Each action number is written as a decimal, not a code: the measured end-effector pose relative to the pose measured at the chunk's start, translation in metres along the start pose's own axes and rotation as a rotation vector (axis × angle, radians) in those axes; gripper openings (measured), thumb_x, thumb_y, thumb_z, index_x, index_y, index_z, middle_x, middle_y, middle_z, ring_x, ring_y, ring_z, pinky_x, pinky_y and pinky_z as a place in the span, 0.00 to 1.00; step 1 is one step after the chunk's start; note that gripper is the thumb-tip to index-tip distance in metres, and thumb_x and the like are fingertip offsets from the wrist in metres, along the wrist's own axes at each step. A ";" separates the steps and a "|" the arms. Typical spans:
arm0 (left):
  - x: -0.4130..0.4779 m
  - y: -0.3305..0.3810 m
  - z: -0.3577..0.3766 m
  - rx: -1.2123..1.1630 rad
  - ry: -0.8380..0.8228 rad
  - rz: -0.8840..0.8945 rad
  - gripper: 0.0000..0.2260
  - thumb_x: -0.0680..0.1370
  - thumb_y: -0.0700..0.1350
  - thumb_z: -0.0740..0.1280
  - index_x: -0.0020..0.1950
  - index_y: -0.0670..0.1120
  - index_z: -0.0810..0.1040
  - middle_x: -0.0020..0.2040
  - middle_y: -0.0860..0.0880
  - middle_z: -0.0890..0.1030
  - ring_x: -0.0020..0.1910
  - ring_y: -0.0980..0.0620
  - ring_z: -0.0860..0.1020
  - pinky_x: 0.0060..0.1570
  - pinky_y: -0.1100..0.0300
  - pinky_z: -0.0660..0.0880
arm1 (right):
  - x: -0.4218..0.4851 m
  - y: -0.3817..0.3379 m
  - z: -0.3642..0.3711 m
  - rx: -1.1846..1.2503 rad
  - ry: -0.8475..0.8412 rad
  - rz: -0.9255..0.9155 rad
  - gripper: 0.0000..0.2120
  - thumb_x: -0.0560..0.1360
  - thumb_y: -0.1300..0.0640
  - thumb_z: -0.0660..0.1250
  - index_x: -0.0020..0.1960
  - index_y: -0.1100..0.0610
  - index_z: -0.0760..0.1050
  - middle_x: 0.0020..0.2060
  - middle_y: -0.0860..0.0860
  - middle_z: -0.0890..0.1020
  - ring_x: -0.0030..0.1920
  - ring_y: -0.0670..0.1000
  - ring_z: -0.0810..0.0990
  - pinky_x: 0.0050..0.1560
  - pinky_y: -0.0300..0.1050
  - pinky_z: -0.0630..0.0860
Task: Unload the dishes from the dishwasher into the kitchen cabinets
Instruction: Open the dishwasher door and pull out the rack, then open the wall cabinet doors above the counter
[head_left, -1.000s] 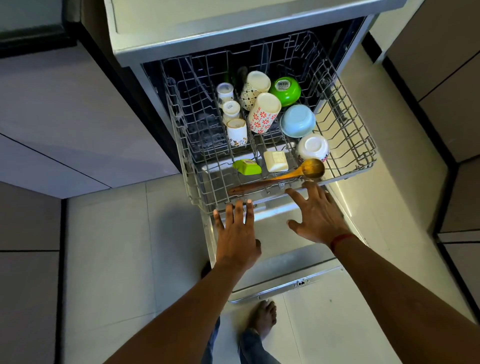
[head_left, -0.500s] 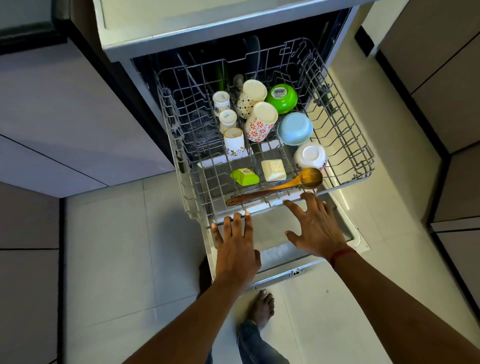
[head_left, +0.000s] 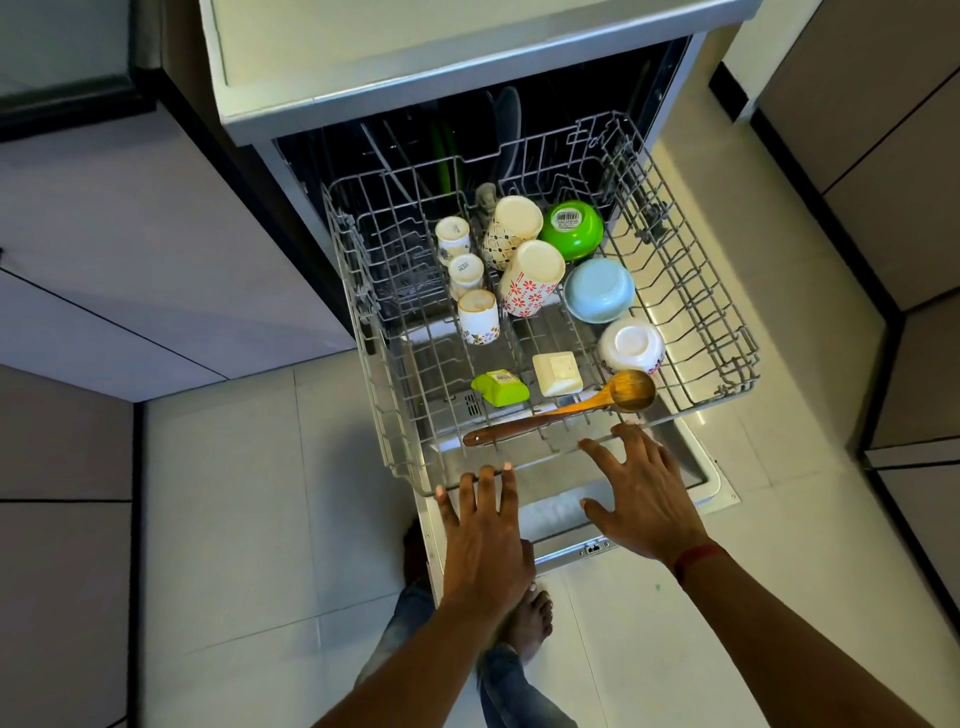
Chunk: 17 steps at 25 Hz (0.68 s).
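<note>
The grey wire dishwasher rack (head_left: 717, 332) is pulled out over the open door (head_left: 696, 467). It holds upturned cups (head_left: 478, 314), a flowered tumbler (head_left: 530, 278), a green bowl (head_left: 571, 228), a blue bowl (head_left: 600, 290), a white bowl (head_left: 631, 345), two small lids (head_left: 557, 373) and a wooden spoon (head_left: 561, 413). My left hand (head_left: 485, 535) has straight fingers touching the rack's front rim. My right hand (head_left: 641, 491) is spread flat, fingertips at the front rim below the spoon's bowl.
Grey cabinet fronts (head_left: 130, 260) stand to the left and cabinet doors (head_left: 883, 156) to the right. The counter edge (head_left: 415, 62) overhangs the dishwasher. My bare foot (head_left: 530, 618) is on the tiled floor just under the door's front edge.
The rack has slid further out toward me with both hands staying at its front rim. The view has shifted, with more of the dishwasher's dark interior showing.
</note>
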<state>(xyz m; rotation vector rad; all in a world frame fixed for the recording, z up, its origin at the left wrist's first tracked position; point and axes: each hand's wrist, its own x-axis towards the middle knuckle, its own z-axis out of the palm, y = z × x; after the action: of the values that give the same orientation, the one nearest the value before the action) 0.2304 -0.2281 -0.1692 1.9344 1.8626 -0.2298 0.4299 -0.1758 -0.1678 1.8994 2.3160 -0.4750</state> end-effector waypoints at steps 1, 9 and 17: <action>-0.001 -0.001 0.002 -0.002 -0.002 0.003 0.42 0.63 0.53 0.75 0.74 0.46 0.65 0.68 0.43 0.71 0.68 0.39 0.70 0.67 0.35 0.63 | -0.002 -0.001 0.000 -0.002 -0.008 0.002 0.37 0.63 0.40 0.73 0.69 0.47 0.68 0.65 0.58 0.71 0.67 0.60 0.70 0.61 0.60 0.72; 0.004 0.001 -0.024 -0.119 -0.079 -0.003 0.33 0.78 0.53 0.62 0.79 0.50 0.51 0.78 0.47 0.55 0.77 0.44 0.51 0.75 0.42 0.46 | -0.002 -0.002 -0.010 -0.010 -0.051 0.015 0.35 0.68 0.40 0.70 0.72 0.47 0.66 0.68 0.58 0.70 0.68 0.59 0.70 0.64 0.59 0.71; 0.037 -0.029 -0.084 -0.256 -0.086 0.067 0.29 0.77 0.49 0.62 0.77 0.49 0.58 0.77 0.46 0.59 0.76 0.46 0.57 0.73 0.51 0.59 | 0.010 -0.025 -0.039 0.129 -0.051 0.040 0.33 0.75 0.46 0.66 0.76 0.50 0.59 0.72 0.53 0.66 0.70 0.54 0.69 0.66 0.51 0.68</action>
<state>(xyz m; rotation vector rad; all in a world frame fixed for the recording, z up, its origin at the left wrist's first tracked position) 0.1900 -0.1596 -0.1156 1.7801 1.6789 -0.0492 0.4084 -0.1587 -0.1293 1.9612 2.2618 -0.6754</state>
